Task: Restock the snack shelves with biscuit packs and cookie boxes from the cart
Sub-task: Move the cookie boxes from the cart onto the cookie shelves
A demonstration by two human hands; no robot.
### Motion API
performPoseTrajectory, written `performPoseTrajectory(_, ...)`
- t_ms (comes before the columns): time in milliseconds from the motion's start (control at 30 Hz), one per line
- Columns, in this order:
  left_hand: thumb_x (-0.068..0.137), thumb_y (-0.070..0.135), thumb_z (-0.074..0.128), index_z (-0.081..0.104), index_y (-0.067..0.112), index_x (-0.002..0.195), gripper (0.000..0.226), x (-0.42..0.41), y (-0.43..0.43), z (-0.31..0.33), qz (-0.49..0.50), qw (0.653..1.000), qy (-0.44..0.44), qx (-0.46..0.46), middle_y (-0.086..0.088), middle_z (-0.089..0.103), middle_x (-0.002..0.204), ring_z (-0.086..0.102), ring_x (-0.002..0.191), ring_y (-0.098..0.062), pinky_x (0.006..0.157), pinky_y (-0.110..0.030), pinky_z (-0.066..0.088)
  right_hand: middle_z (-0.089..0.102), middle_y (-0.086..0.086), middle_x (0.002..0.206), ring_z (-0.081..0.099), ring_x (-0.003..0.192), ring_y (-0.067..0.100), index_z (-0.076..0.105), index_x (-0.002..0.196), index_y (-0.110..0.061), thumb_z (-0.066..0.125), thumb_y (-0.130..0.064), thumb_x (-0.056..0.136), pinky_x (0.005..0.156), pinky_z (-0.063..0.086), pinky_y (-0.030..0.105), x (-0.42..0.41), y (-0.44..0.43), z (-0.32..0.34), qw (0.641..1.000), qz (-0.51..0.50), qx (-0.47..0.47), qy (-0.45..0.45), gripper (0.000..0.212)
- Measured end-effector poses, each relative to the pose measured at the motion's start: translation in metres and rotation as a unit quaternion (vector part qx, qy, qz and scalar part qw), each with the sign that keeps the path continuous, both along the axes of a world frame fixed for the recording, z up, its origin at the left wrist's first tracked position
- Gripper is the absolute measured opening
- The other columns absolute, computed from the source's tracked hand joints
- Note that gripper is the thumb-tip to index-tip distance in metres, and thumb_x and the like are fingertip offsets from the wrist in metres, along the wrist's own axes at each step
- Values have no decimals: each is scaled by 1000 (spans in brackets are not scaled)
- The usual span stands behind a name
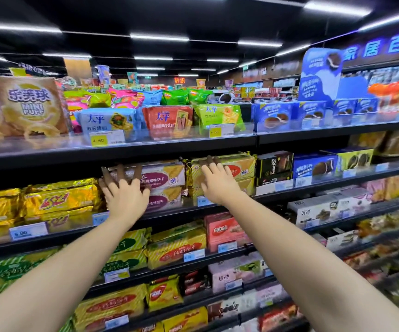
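Head cam view, so here's what can be made out. The purple-label biscuit packs [161, 180] are stacked two high at the front edge of the second shelf [165, 214] from the top. The gold-striped biscuit packs [240, 165] are stacked right beside them, toward the right end of that bay.

The step in hand is probably seating and squaring up packs already on the shelf, not fetching new ones. The cart isn't seen anywhere in frame. The next move would likely call for a gentle, even push so both stacks get lined up behind the price tags. After that, a turn back to the cart would be needed for more stock.

Nothing is being gripped. The left hand [124, 191] is spread wide, with its straight fingers laid on the left end of the top purple pack. The right hand [217, 182] is held flat, fingers straight and close together, against the front of the gold-striped stack.

Further out, yellow foil packs [59, 200] are shelved toward the left end. A black box [274, 167] and blue cookie boxes [313, 167] are found past the right side.
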State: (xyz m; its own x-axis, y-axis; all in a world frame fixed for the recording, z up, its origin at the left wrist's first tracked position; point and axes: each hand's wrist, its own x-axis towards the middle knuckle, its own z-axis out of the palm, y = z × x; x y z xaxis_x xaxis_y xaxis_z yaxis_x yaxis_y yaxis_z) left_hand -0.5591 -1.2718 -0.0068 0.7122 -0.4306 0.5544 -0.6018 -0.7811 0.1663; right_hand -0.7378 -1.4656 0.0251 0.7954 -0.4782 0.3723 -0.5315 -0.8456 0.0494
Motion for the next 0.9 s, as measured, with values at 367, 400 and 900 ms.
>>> performPoseTrajectory(367, 101, 44, 45, 32, 23, 156, 59, -31, 39, -85, -158, 981, -103, 42, -14, 26, 161, 14, 151, -36, 123, -55, 2, 11, 4, 168, 8, 155, 21, 22, 159, -19, 41, -30, 103, 124, 11, 41, -8, 55, -108, 993, 100, -21, -60, 60)
performPoseTrajectory(400, 101, 42, 46, 39, 20, 152, 56, -30, 48, -95, -178, 976, -112, 53, -13, 32, 158, 21, 149, -35, 123, -54, 11, 14, 5, 167, 11, 155, 22, 26, 158, -19, 42, -29, 103, 124, 13, 41, -5, 62, -119, 992, 109, -17, -54, 58)
performPoseTrajectory(900, 95, 37, 57, 56, 12, 137, 48, 55, 161, -231, -78, 990, -34, 113, -22, 53, 134, 45, 124, -42, 106, -54, 40, 58, 11, 129, 50, 123, 33, 45, 134, -11, 45, -30, 96, 104, 36, 45, 95, 146, -232, 993, 65, 95, 1, 42)
